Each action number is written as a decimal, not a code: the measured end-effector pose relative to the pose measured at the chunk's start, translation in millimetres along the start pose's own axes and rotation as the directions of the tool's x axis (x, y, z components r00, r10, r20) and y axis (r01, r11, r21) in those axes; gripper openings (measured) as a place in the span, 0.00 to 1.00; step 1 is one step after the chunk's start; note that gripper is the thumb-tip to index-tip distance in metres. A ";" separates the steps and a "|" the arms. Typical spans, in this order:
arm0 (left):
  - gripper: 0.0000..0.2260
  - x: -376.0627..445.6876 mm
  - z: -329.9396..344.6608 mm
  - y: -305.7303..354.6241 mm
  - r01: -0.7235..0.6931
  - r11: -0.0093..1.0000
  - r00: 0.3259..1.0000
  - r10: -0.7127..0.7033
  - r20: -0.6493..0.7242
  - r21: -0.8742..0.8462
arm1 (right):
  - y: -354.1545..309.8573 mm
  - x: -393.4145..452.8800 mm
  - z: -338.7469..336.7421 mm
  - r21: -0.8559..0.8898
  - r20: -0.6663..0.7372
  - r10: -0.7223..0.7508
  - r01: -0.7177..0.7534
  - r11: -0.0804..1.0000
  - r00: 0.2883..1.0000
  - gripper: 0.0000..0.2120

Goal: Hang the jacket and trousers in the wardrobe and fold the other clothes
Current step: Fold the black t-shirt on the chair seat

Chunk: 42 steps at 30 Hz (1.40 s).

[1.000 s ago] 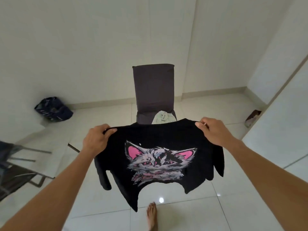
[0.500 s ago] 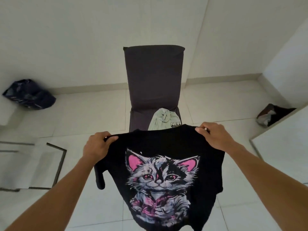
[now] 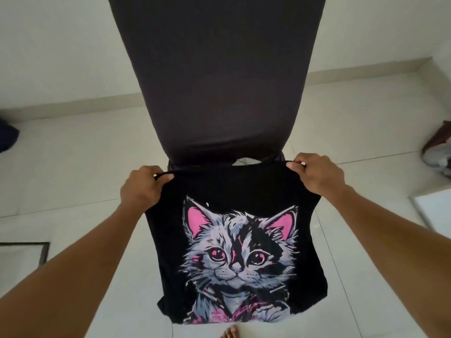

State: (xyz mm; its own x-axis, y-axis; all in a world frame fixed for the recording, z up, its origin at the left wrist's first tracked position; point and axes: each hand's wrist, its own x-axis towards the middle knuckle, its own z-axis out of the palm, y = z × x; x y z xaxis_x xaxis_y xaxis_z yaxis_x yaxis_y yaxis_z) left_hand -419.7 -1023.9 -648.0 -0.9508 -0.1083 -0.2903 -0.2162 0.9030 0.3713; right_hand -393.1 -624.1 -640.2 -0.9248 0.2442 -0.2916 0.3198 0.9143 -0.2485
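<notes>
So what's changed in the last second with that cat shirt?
The person has stepped close to the dark chair, which now fills the view, and the black cat T-shirt hangs straighter. Unchanged: left hand and right hand still grip its top edge; the pale garment stays on the seat.

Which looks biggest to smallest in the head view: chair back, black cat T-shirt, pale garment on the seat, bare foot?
1. Chair back, though it stands close to the camera.
2. Black cat T-shirt, gripped by the left hand and right hand.
3 and 4. Pale garment and bare foot: both are only slivers, so no ranking.
</notes>
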 end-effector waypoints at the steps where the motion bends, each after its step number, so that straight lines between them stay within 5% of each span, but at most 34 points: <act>1: 0.18 9.9 8.6 -2.2 -0.004 1.000 1.000 0.003 0.013 0.014 | 1.6 9.7 7.3 -0.026 -0.002 0.002 -0.002 1.000 1.000 0.18; 17: 0.16 66.0 81.0 -14.3 0.075 0.974 0.997 -0.081 0.019 0.212 | -10.0 66.6 84.1 -0.079 -0.067 0.033 -0.038 0.996 0.997 0.16; 23: 0.19 47.5 101.9 -11.2 0.000 0.951 1.000 -0.003 0.008 0.310 | -23.6 52.3 98.7 -0.006 -0.124 0.037 -0.038 0.999 0.992 0.18; 32: 0.20 -37.7 101.2 21.0 -0.197 0.952 0.978 0.175 0.114 0.232 | -39.0 -52.2 84.8 0.148 -0.047 0.029 -0.021 0.989 0.998 0.21; 42: 0.21 -129.2 87.0 58.3 -0.473 0.858 0.850 0.386 0.358 0.200 | -36.0 -218.1 58.2 0.378 0.046 0.283 -0.279 0.883 0.958 0.20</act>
State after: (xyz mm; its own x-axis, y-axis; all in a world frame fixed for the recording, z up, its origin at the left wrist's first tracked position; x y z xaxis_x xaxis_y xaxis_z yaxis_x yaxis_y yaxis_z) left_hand -290.2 -921.1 -665.6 -0.8124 0.4050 -0.4194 0.3090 0.9091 0.2792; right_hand -190.9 -729.1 -621.4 -0.7861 0.4778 -0.3922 0.6181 0.6169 -0.4873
